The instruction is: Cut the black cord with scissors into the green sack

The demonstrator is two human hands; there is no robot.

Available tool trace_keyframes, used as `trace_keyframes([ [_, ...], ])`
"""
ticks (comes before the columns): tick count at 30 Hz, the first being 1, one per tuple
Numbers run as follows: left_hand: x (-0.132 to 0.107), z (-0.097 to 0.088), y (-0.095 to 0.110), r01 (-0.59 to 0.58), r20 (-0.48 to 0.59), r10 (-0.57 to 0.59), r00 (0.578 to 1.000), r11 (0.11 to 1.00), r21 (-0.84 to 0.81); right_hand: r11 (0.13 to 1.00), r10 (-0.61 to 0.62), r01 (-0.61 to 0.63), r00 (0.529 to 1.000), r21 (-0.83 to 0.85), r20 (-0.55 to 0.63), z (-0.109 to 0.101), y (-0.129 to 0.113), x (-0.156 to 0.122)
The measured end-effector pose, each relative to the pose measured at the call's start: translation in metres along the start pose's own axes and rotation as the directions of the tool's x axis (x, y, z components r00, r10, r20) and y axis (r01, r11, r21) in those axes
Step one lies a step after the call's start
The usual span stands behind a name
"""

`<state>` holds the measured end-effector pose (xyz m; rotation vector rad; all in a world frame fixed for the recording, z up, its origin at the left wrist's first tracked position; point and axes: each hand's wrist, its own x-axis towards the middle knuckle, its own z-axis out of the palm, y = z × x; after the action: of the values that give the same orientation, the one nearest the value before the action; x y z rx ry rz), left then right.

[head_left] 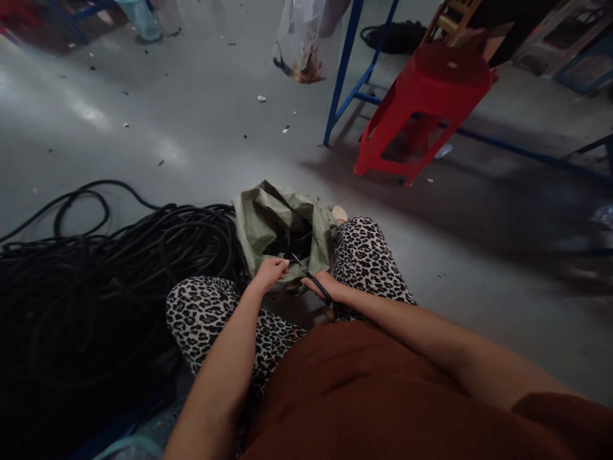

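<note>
My right hand (325, 285) is closed round the black handles of a pair of scissors (315, 280). The blades point up and left, toward my left hand (271, 273). That hand is closed, its fingertips pinching a small dark piece (292, 261) close to the blade tips; its exact kind is too small to make out. Both hands are over the near rim of a greenish woven sack (253, 220), which stands with its mouth wide between my knees. Inside the sack lie black scraps (299, 244).
A large heap of black hose or cable (191, 236) covers the floor at left. A red plastic stool (431, 96) and a blue metal frame (341, 76) stand at upper right. Beyond are a clear plastic bag (301, 45) and a light-blue basket (141, 19). Small scraps dot the grey floor.
</note>
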<state>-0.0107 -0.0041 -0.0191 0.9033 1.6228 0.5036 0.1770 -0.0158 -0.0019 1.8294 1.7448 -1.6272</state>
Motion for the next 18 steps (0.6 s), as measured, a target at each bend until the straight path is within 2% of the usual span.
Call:
trace_keyframes([
  [8, 0.004, -0.001, -0.006, -0.003, -0.003, 0.003, 1.0, 1.0, 0.006, 0.996, 0.062, -0.063, 0.998, 0.069, 0.024, 0.001, 0.003, 0.001],
  [12, 0.005, -0.002, -0.007, -0.016, -0.007, 0.016, 1.0, 1.0, -0.012, 0.993, 0.071, -0.071, 0.997, 0.094, 0.001, 0.003, 0.008, 0.008],
  [18, 0.006, -0.001, -0.006, -0.007, -0.046, 0.006, 0.999, 0.999, -0.034, 0.952, 0.165, -0.164, 0.986, 0.259, 0.017, 0.004, 0.01, 0.013],
])
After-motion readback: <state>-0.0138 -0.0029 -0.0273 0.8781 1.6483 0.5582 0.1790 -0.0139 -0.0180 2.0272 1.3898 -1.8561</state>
